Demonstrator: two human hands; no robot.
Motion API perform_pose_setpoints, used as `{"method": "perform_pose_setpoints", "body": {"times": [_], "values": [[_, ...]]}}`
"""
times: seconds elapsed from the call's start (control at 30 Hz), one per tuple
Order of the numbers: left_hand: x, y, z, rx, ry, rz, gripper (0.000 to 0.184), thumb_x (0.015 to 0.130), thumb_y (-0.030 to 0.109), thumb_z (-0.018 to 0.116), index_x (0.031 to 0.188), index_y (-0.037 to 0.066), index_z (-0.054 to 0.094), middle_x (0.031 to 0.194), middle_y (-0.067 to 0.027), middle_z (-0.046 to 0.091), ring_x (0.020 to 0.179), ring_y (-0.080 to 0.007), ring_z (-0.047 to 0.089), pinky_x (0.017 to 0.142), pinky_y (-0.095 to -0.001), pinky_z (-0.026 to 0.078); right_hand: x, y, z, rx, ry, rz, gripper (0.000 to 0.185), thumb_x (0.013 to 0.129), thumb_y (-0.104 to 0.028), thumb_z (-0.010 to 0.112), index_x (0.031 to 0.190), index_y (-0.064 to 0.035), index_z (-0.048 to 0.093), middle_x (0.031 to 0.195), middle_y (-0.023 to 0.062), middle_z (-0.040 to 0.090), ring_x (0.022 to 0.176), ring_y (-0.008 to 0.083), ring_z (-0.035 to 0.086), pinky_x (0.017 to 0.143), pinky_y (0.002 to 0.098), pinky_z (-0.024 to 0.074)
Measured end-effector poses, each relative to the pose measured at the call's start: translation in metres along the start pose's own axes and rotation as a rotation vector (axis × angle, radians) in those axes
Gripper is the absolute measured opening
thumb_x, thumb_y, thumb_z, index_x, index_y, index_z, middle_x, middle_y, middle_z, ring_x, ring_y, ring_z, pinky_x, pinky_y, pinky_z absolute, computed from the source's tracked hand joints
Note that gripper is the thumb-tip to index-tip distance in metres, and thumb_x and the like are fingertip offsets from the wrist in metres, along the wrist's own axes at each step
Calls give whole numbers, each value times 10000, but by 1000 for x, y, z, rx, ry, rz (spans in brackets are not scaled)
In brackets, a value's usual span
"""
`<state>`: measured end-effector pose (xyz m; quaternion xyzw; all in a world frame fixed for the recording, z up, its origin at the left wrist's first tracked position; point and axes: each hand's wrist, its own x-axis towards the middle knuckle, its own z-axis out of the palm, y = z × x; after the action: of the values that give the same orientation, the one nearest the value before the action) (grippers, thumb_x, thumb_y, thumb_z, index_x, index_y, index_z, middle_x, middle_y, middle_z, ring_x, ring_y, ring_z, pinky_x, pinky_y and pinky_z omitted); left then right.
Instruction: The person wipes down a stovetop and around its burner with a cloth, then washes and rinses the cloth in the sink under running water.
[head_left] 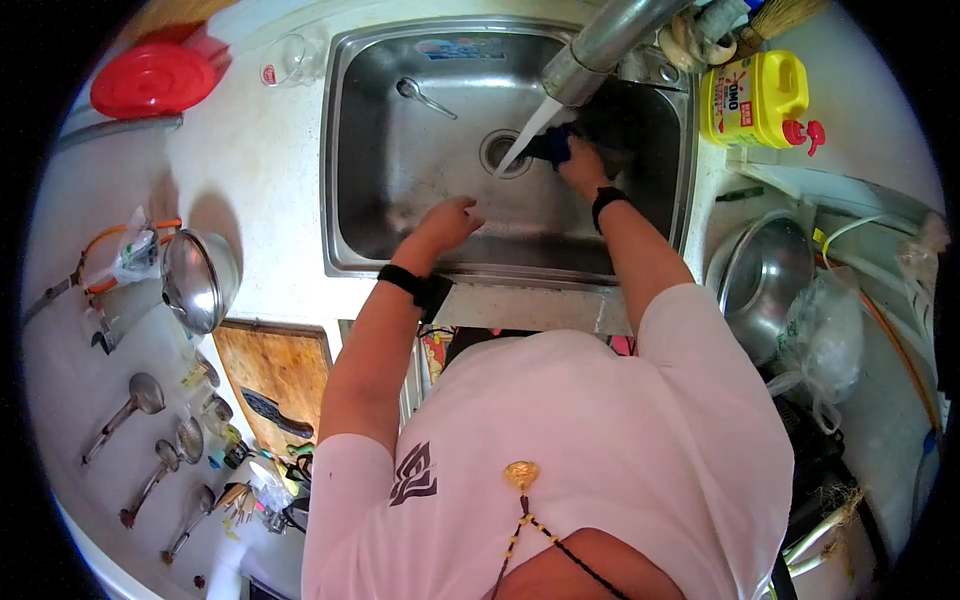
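A steel sink [430, 180] lies in front of me, with water [530, 135] running down towards its drain [505, 153]. On the right side of the basin, my right hand [583, 168] is closed on a dark cloth [550, 146] beside the stream. My left hand [452, 222] hangs over the near left part of the basin, fingers apart and empty. A metal spoon [425, 98] rests on the sink bottom at the upper left. Dark material [615, 125] lies in shadow right of the cloth, its shape unclear.
A yellow detergent bottle [755, 100] stands right of the sink, near a steel bowl [768, 275]. Left are a clear glass [288, 60], a red lid [155, 80], a metal pot lid [192, 280] and a cutting board [270, 370] with a knife [277, 412].
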<state>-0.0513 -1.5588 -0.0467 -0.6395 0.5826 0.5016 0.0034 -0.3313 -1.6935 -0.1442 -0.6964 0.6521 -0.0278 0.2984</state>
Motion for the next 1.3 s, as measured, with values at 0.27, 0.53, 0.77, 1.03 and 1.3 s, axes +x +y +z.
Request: {"method": "perform_pose_setpoints", "body": {"times": [0.27, 0.53, 0.77, 1.03, 1.3], "values": [[-15, 70, -28, -1367, 137, -513, 783, 900, 543, 585, 1417, 12, 334, 1178, -176, 597, 985, -323, 634, 882, -496, 519, -95, -115, -25, 593, -52, -457, 369, 770, -37, 586, 1137, -2, 575, 1153, 207, 590, 1110, 402, 542, 978, 448, 428], [21, 34, 4, -1678, 94, -224, 428, 945, 465, 543, 1031, 47, 560, 1035, -133, 622, 895, -279, 639, 778, -438, 554, -157, -178, -53, 534, 391, -670, 240, 807, -163, 640, 949, 8, 550, 1022, 212, 579, 982, 390, 557, 899, 443, 452], [-7, 103, 2, -1737, 83, -166, 515, 953, 512, 446, 1184, 61, 544, 1128, -134, 625, 1035, -282, 614, 913, -491, 495, -122, -153, -64, 1147, -17, 44, 388, 834, -337, 678, 1015, 0, 613, 938, 205, 620, 901, 400, 588, 843, 443, 472], [-29, 110, -8, -1689, 101, -150, 543, 963, 518, 366, 1214, 69, 541, 1180, -154, 605, 1095, -305, 589, 967, -483, 470, -160, -163, -81, 533, 386, -846, 330, 869, -320, 631, 1024, -31, 593, 1089, 216, 572, 1045, 411, 520, 931, 503, 405], [-12, 126, -9, -1731, 316, -112, 350, 992, 343, 390, 1097, 78, 594, 1047, -129, 652, 933, -295, 642, 781, -441, 526, -131, -176, -84, 746, 253, -403, 371, 903, -331, 582, 971, 33, 608, 1000, 250, 608, 960, 417, 571, 864, 487, 441]]}}
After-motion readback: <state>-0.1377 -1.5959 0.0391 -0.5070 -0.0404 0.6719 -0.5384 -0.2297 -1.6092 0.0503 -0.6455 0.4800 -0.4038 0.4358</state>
